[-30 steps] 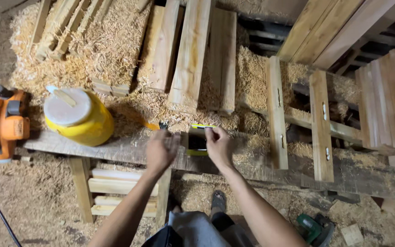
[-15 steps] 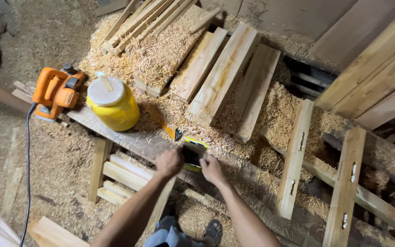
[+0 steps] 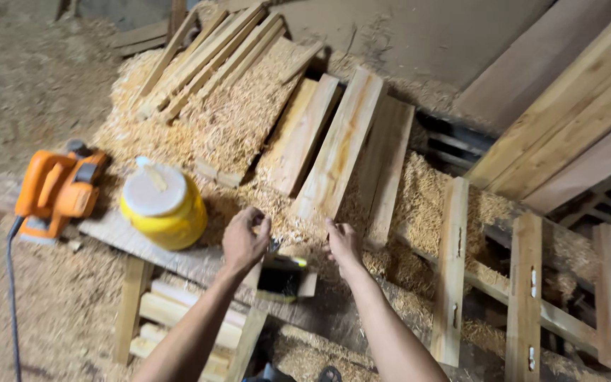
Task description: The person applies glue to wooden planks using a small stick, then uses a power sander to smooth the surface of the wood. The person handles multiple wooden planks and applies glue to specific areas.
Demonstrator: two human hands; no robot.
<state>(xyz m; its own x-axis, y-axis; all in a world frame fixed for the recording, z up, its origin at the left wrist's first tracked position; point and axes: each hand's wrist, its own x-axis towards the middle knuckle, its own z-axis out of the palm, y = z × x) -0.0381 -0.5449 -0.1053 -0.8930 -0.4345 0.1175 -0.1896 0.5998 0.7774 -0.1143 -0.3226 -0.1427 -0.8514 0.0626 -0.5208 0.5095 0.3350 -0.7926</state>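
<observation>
A small black device with a yellow-green top edge (image 3: 281, 277) lay flat on a short pale offcut of wood (image 3: 304, 283), near the front edge of the rough plank bench (image 3: 178, 262), about the middle of the scene. Its dark face pointed upward, and its long side ran roughly across the bench. The left hand (image 3: 244, 240) hovered just above its left end, fingers curled. The right hand (image 3: 343, 244) hung just to its right and slightly farther off, apart from it, fingers loosely bent.
</observation>
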